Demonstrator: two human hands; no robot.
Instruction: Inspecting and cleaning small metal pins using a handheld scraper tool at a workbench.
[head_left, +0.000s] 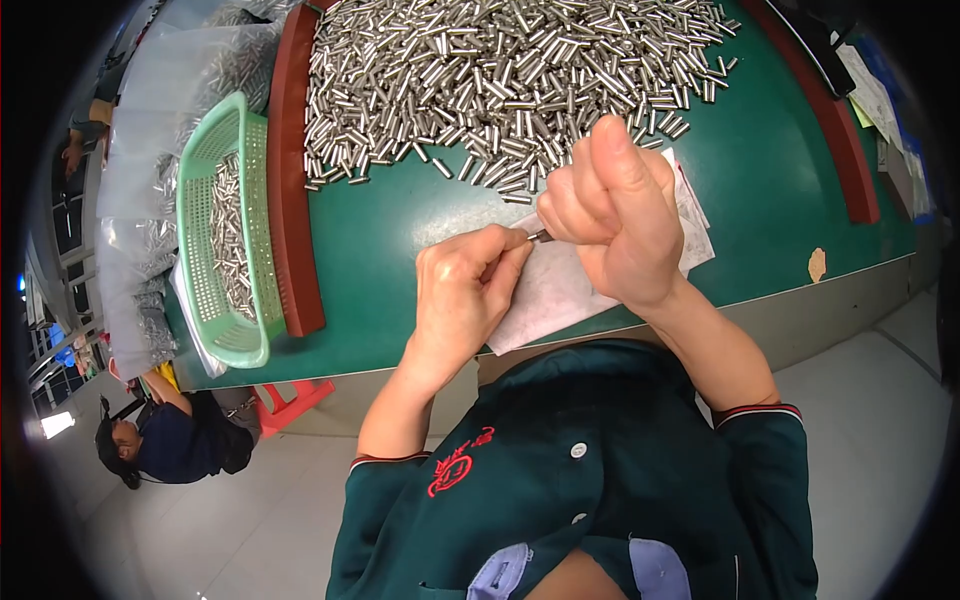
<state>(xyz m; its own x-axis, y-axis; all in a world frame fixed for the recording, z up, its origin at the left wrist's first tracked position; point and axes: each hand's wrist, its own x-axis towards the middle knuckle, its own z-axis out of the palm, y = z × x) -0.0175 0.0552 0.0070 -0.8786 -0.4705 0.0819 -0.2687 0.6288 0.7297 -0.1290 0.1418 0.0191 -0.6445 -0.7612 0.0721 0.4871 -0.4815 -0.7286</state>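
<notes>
My left hand point(462, 285) is closed in a pinch, with a small shiny metal pin point(533, 238) at its fingertips. Close by on its right, my right hand point(630, 215) is curled with the thumb raised. The pin bridges the narrow gap between the hands; a darker bit shows at the right fingers, but what they hold is hidden. Beneath both hands lies a white paper sheet point(560, 290) with grey smudges. Just beyond them spreads a large heap of short cylindrical metal pins point(500, 90), loose on the green tabletop point(770, 180).
Red-brown rails point(292, 200) border the work surface left and right. Outside the left rail stands a light green plastic basket point(195, 250) containing pins, beside clear bags point(140, 170) of metal parts. A tan scrap point(817, 264) lies near the front edge. Another person point(190, 440) is at lower left.
</notes>
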